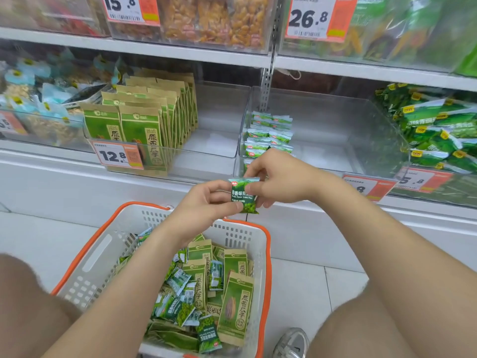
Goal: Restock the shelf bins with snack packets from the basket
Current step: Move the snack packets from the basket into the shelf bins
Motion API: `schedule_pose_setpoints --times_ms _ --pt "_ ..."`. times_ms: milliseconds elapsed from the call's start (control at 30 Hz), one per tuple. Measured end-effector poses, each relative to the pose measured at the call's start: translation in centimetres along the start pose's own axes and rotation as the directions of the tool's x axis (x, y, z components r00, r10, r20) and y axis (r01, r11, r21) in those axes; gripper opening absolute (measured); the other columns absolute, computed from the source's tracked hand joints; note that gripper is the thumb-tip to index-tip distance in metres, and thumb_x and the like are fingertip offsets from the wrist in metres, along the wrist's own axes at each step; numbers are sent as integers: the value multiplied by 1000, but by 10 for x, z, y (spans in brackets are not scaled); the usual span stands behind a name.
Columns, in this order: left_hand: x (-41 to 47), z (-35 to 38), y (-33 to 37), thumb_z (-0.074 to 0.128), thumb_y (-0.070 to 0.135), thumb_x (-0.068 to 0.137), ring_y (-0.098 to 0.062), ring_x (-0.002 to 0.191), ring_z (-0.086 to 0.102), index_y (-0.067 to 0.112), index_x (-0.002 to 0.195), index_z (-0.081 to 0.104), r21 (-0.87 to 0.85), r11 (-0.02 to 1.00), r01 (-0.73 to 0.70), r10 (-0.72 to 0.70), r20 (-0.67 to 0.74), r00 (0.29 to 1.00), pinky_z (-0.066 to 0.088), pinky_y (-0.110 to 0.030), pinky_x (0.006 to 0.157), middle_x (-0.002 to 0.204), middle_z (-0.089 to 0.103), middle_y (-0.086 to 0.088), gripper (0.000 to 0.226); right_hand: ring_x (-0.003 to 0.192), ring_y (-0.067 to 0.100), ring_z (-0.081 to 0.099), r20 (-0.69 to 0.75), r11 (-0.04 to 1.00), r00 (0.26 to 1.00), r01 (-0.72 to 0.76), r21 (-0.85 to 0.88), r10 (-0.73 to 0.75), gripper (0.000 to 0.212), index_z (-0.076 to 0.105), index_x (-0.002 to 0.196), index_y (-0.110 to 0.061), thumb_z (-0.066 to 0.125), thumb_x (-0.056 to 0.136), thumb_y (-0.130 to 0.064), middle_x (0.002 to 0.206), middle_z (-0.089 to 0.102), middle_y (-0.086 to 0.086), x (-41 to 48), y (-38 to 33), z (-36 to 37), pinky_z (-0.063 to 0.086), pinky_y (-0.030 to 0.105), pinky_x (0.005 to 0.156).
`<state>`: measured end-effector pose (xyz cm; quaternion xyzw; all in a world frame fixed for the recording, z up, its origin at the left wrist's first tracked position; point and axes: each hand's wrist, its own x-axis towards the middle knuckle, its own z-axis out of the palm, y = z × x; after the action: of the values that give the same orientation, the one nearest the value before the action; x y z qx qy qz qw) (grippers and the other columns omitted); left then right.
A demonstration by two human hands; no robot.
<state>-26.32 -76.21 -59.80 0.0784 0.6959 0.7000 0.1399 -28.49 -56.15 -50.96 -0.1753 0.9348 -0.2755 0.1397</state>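
Head view: I have both hands on one small green pea packet (244, 196), held between the basket (77, 285) and the shelf bins. My left hand (206, 202) pinches its lower edge and my right hand (278, 179) pinches the top corner, fingers curled onto it. Best move, I reckon: flatten it, face it forward, and set it squarely on the matching packets (268, 135) in the clear bin (348, 140). The packet reads "Flavor Green Peas". Price tags read 12.8 (113, 156) and 26.8 (308, 19).

white tiled floor (309, 280) beneath white shelving (154, 50) with orange price tags (118, 156).
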Motion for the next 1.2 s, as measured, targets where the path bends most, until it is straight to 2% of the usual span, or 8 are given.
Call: schedule_pose_setpoints --times_ms 233,333,533,633,800,933,1067,1200 --pt "3 15 11 84 7 84 -20 79 70 12 105 71 7 996 -88 88 -87 992 58 -38 80 89 79 -8 24 62 23 75 -66 999 997 35 9 -35 23 69 98 -6 76 95 -28 74 74 14 -8 6 -11 64 41 61" --pt "7 24 20 88 19 83 -15 83 73 18 106 73 142 969 -204 227 -174 958 58 -29 79 93 79 -1 27 63 28 73 -174 999 984 49 16 -45 19 70 97 -6 77 94 -24 76 73 18 -8 8 -21 62 48 58" --pt "19 33 26 75 13 91 -18 120 52 31 111 70 720 589 -367 680 -197 706 43 -39 105 124 52 5 28 67 18 63 -475 931 856 -21 364 205 7 71 96 -15 75 93 -19 77 71 8 -5 30 -61 56 37 60" --pt "28 37 25 71 9 88 -25 143 38 34 129 65 820 490 -295 654 -122 746 31 -50 117 153 40 0 48 69 17 63 -573 952 772 -138 275 277 22 73 106 -18 78 89 -30 84 74 6 8 57 -65 53 34 70" --pt "38 40 17 70 12 86 -28 142 41 39 135 61 901 386 -198 581 -71 811 13 -50 125 166 30 -5 57 68 27 71 -335 906 850 -325 272 406 54 62 134 -6 84 87 -18 99 67 16 23 68 -56 65 45 76" --pt "43 42 15 72 8 81 -24 132 51 39 128 64 906 381 -186 616 -99 781 14 -49 123 162 37 -4 57 71 32 78 -196 870 864 -402 285 463 33 69 103 -7 90 78 -5 109 68 13 31 69 -57 66 40 74" --pt "44 43 16 72 6 79 -20 125 52 40 122 67 895 398 -200 630 -108 769 13 -46 121 160 39 -1 55 71 26 79 -133 868 862 -467 166 489 41 62 96 -13 95 71 -8 92 79 12 39 60 -55 64 44 86" --pt "45 42 16 71 5 79 -18 122 53 41 121 68 891 406 -204 634 -113 765 16 -46 121 160 40 0 56 64 20 77 -94 867 868 -468 170 487 47 63 99 -11 97 66 -7 72 77 6 45 49 -53 65 33 75"
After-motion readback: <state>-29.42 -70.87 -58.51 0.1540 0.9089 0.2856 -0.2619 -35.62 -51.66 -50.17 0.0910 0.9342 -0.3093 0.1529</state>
